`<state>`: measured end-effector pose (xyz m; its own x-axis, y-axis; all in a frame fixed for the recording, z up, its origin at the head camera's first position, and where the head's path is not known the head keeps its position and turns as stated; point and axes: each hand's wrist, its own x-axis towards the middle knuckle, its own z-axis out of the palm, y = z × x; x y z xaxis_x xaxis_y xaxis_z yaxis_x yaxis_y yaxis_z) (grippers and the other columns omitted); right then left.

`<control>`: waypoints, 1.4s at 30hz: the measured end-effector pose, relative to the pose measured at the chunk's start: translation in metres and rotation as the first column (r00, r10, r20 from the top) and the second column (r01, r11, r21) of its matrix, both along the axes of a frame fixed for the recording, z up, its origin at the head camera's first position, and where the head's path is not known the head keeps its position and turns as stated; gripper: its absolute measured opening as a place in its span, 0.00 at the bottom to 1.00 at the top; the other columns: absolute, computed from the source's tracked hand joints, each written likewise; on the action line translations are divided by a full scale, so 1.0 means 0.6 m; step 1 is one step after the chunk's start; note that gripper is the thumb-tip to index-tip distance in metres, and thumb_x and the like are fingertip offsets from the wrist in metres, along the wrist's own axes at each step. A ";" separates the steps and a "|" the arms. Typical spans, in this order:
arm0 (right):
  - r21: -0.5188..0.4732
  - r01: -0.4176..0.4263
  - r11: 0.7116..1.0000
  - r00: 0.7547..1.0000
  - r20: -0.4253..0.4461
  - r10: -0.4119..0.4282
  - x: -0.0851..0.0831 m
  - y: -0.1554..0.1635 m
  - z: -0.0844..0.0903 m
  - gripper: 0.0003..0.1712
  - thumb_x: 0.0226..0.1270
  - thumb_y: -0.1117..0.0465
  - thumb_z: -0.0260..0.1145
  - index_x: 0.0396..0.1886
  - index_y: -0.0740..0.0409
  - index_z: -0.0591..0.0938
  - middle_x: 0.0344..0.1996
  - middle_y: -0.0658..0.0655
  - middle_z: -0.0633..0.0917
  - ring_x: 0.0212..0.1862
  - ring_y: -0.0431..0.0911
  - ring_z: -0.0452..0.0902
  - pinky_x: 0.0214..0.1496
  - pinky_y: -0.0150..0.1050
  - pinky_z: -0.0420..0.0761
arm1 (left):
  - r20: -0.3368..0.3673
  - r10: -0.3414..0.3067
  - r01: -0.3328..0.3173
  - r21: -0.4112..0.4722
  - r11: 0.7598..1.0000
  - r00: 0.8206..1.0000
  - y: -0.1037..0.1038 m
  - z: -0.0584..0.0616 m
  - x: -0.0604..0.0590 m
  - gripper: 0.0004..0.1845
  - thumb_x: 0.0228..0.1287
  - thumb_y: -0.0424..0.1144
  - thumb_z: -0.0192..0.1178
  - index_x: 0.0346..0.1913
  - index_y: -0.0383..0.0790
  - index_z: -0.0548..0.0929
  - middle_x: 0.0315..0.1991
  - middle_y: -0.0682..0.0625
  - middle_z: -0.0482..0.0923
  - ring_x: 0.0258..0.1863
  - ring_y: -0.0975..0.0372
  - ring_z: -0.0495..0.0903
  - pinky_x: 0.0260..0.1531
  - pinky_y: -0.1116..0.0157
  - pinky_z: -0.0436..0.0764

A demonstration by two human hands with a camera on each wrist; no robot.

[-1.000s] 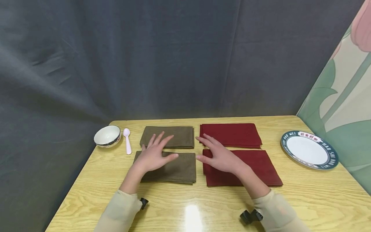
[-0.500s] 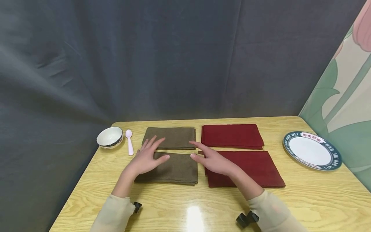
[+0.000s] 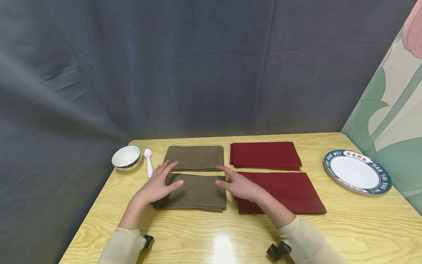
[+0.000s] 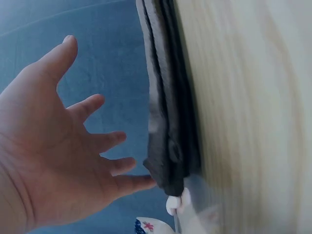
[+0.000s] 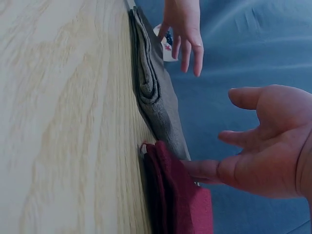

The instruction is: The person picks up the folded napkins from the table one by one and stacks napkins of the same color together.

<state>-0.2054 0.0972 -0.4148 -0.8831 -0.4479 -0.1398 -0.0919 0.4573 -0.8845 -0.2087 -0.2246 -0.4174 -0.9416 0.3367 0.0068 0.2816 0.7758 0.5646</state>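
Left hand (image 3: 157,187) and right hand (image 3: 243,186) hover, fingers apart. They flank the nearer folded brown cloth (image 3: 201,192) at nine and three o'clock.

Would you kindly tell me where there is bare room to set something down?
The table is bare between the red cloths and plate, and at the near side between the sleeves. Crowded: mid-table, where brown cloths adjoin the red, near the hands.

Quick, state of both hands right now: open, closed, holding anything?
Left hand: open, holding nothing.
Right hand: open, holding nothing.
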 end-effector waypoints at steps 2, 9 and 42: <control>0.001 -0.003 1.000 1.000 0.017 0.003 0.000 -0.002 -0.001 0.36 0.79 0.51 0.60 0.80 0.47 0.60 0.75 0.63 0.64 0.73 0.64 0.61 0.66 0.64 0.69 | 0.007 0.001 -0.001 0.004 1.000 1.000 -0.005 -0.003 0.000 0.44 0.71 0.62 0.58 0.81 0.47 0.54 0.80 0.32 0.41 0.75 0.31 0.40 0.62 0.24 0.51; -0.014 0.043 0.999 0.997 0.057 -0.042 -0.001 -0.008 0.003 0.37 0.78 0.52 0.61 0.80 0.51 0.60 0.73 0.69 0.64 0.73 0.63 0.60 0.66 0.62 0.69 | 0.049 -0.024 0.021 0.060 0.998 0.999 -0.018 -0.011 -0.004 0.46 0.71 0.59 0.60 0.81 0.44 0.52 0.80 0.32 0.43 0.77 0.36 0.45 0.66 0.30 0.54; -0.341 0.333 0.879 0.904 0.382 -0.194 -0.011 -0.012 -0.007 0.34 0.76 0.63 0.58 0.76 0.63 0.58 0.65 0.72 0.69 0.63 0.66 0.72 0.47 0.49 0.86 | 0.037 0.228 -0.230 0.037 0.973 0.973 -0.026 -0.021 -0.012 0.37 0.53 0.18 0.65 0.70 0.29 0.70 0.59 0.29 0.75 0.61 0.38 0.73 0.59 0.43 0.72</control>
<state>-0.2119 0.0902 -0.4190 -0.9093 -0.2832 -0.3048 0.3078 0.0353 -0.9508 -0.2159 -0.2399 -0.4299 -0.9936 0.1121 -0.0155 0.0802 0.7935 0.6033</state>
